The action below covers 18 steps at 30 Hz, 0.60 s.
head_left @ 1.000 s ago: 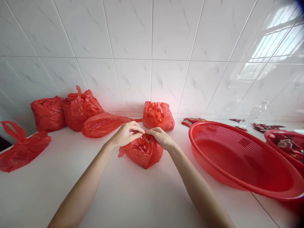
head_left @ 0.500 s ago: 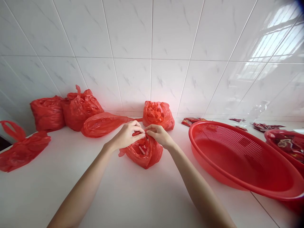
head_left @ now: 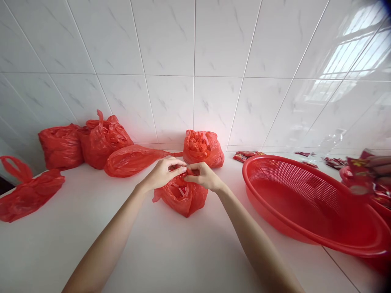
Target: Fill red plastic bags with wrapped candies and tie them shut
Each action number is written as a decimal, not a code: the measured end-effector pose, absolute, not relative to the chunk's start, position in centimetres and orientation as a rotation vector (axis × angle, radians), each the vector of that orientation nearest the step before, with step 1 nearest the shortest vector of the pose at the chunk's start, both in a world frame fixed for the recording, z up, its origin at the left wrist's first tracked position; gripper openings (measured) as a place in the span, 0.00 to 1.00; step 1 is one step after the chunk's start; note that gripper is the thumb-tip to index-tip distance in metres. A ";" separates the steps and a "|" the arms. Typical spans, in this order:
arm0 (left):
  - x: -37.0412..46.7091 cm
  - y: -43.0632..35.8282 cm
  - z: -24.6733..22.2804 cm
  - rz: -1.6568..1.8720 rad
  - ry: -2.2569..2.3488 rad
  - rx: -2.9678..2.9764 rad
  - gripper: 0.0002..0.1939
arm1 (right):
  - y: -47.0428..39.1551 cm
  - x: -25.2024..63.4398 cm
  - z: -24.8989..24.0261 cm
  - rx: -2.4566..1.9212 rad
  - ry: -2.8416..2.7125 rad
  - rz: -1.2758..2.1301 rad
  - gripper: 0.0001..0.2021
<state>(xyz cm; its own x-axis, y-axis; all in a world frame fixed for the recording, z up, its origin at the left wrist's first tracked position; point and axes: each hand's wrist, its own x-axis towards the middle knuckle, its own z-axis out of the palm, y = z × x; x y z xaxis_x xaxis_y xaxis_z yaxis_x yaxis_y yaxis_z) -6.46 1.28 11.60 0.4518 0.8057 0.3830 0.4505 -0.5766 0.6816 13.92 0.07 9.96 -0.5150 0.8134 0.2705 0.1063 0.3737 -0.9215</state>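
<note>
- The left hand point(head_left: 162, 175) and right hand point(head_left: 204, 177), close together, pinch the far rim of the thin red plastic bag point(head_left: 187, 203), central on the white table point(head_left: 159, 252).
- Too strong pulling could tear it.
- Tilting could spill the contents.

We see white tiled wall point(head_left: 171, 40), window reflection point(head_left: 351, 53) upper right. On our left, two bulging red bags point(head_left: 104, 144) side by side; looped-handle bag point(head_left: 32, 195) nearer us. On our right, red basket point(head_left: 290, 179) on white table point(head_left: 171, 256), red packets point(head_left: 243, 156) just behind.

near bag point(head_left: 187, 203) on table point(head_left: 152, 252), far bag point(head_left: 214, 152) behind it, basin point(head_left: 290, 203) to right, other bags point(head_left: 102, 142) left
</note>
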 end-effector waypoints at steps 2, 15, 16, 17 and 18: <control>-6.5 1.6 11.4 0.919 1.031 2.181 0.15 | 0.3 13.6 9.5 -0.830 -1.870 1.066 0.12; -7.0 3.2 10.2 1.088 1.031 1.498 0.12 | -0.3 13.2 9.4 -0.677 -1.948 0.413 0.03; -7.0 3.6 9.8 1.133 1.048 1.421 0.13 | -0.4 13.4 9.8 -0.667 -1.976 0.431 0.03; -7.0 4.0 9.3 1.167 1.060 1.351 0.15 | -0.6 13.7 10.2 -0.658 -2.015 0.458 0.03; -7.0 4.4 8.8 1.190 1.070 1.294 0.16 | -0.7 13.9 10.6 -0.646 -2.067 0.496 0.03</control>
